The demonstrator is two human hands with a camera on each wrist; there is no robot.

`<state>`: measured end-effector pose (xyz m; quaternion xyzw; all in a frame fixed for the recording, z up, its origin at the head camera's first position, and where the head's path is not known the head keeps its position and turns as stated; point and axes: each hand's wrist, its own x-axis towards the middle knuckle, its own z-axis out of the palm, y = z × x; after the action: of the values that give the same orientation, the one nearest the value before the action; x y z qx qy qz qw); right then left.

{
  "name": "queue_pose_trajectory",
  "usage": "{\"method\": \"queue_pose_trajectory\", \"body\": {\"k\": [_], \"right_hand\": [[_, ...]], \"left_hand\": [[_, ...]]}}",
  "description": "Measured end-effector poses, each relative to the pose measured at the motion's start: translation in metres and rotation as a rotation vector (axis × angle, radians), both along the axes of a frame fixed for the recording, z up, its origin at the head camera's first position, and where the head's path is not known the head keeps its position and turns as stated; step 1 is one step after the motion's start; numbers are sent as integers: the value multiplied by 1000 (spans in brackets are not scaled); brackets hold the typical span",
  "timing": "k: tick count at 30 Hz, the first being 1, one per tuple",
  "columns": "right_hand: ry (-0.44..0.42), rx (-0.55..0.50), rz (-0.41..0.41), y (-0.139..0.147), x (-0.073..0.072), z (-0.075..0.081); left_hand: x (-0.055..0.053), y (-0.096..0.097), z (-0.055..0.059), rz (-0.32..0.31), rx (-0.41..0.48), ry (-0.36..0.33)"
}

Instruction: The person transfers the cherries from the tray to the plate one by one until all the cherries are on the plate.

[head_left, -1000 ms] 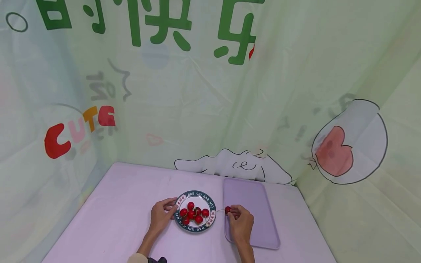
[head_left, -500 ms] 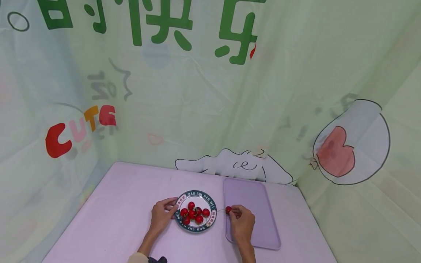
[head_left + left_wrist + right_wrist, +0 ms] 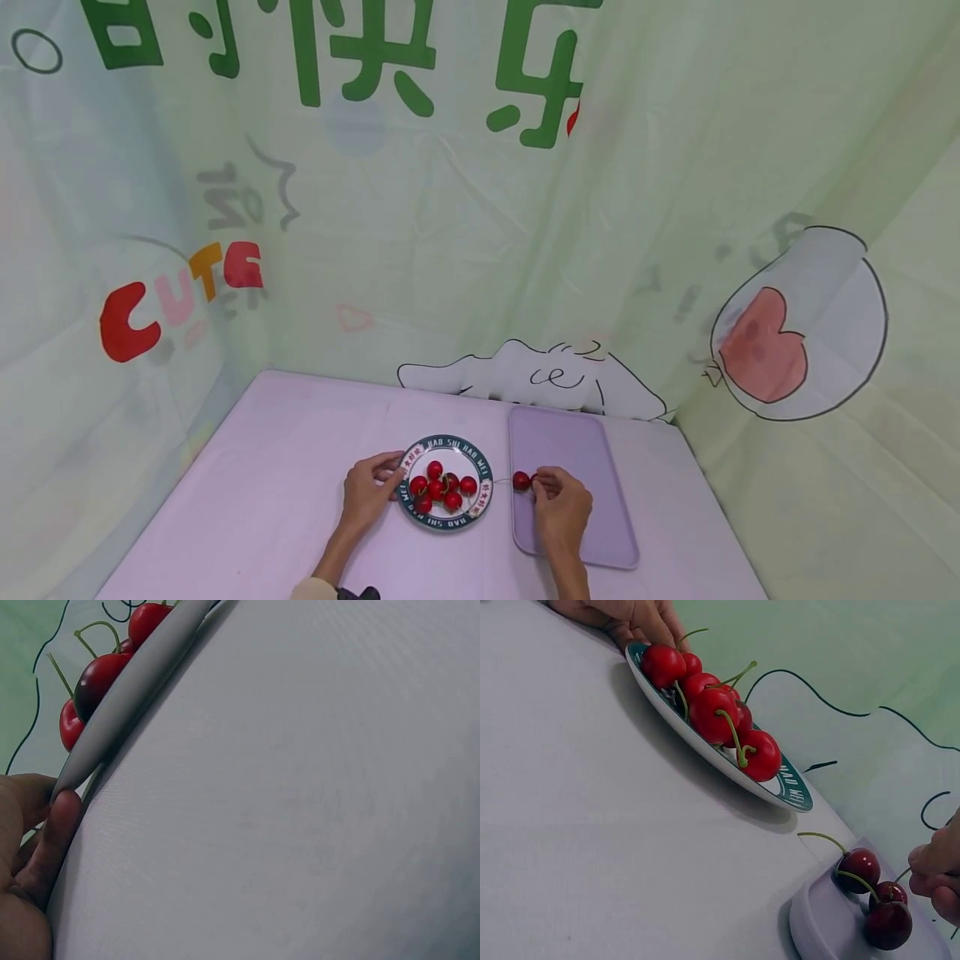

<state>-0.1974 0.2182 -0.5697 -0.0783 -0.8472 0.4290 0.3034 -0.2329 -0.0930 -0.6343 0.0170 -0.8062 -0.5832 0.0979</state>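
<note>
A round plate with a dark green lettered rim bears several red cherries, some with green stems. My left hand pinches the plate's left rim between thumb and fingers; in the left wrist view a fingertip lies under the rim. To the right, my right hand is over the lilac tray. Its thumb and finger pinch the stem of a dark cherry, which sits low at the tray. Another cherry and a darker one lie beside it on the tray.
The plate and tray stand on a table with a pale pinkish cover, a narrow gap between them. Behind and on both sides hangs a printed curtain. It meets the table's back edge close to the tray's far end.
My right hand has shifted slightly right, off the cherry at the tray's left edge, which stays in place. A second dark cherry now shows at the fingertips. Left hand and plate stay put.
</note>
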Motion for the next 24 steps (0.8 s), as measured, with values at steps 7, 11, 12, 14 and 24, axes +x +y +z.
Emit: {"method": "queue_pose_trajectory", "body": {"k": [7, 11, 12, 14, 24], "right_hand": [[-1, -6, -32, 0, 6, 14], [-6, -6, -36, 1, 9, 19], [-1, -3, -36, 1, 9, 20], [3, 0, -41, 1, 9, 20], [27, 6, -55, 2, 11, 24]], "left_hand": [[-2, 0, -4, 6, 6, -20], [-2, -1, -4, 9, 7, -17], [-2, -1, -4, 8, 5, -10], [-1, 0, -2, 6, 4, -5], [3, 1, 5, -7, 2, -15]]}}
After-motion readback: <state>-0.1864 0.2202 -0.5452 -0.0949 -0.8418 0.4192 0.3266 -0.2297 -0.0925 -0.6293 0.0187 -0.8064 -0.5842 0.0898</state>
